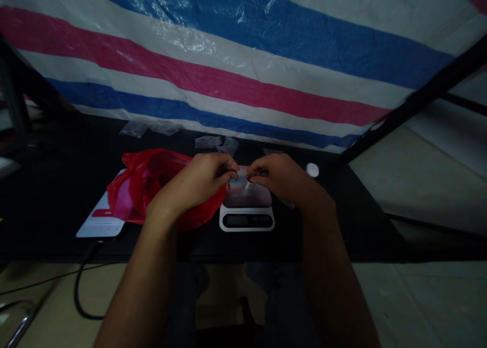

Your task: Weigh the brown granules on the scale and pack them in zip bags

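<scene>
Two fingertip pinches met above a white digital kitchen scale [246,220], the left hand [190,183] and right hand [285,178] closing on a small dark item [251,174], too dim to identify. A crumpled red plastic bag [167,185] lay at nine o'clock from the scale, a small round white disc [312,170] at two o'clock.

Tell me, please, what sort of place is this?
Probably a simple makeshift indoor work area: a striped tarpaulin stretches behind a black table, which holds a digital kitchen scale and a red plastic bag.
</scene>
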A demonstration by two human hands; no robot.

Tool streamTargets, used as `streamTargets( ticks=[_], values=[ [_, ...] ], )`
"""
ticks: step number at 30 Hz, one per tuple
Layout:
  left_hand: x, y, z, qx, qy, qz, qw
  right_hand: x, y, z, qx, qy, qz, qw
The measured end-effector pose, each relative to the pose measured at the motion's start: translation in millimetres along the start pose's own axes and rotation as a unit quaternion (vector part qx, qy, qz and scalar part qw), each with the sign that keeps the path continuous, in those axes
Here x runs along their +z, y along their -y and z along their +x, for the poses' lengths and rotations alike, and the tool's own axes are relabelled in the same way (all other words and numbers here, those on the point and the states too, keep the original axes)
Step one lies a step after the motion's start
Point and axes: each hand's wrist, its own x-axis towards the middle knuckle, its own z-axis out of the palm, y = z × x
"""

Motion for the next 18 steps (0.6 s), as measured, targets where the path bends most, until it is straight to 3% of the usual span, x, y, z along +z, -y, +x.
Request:
streamTargets(
  ticks=[18],
  values=[
    [14.9,2.2,10.5,0.017,0.009,0.004,1.0,1.3,-7.1,-0.5,-0.009,-0.014,0.047,0.999]
  ],
)
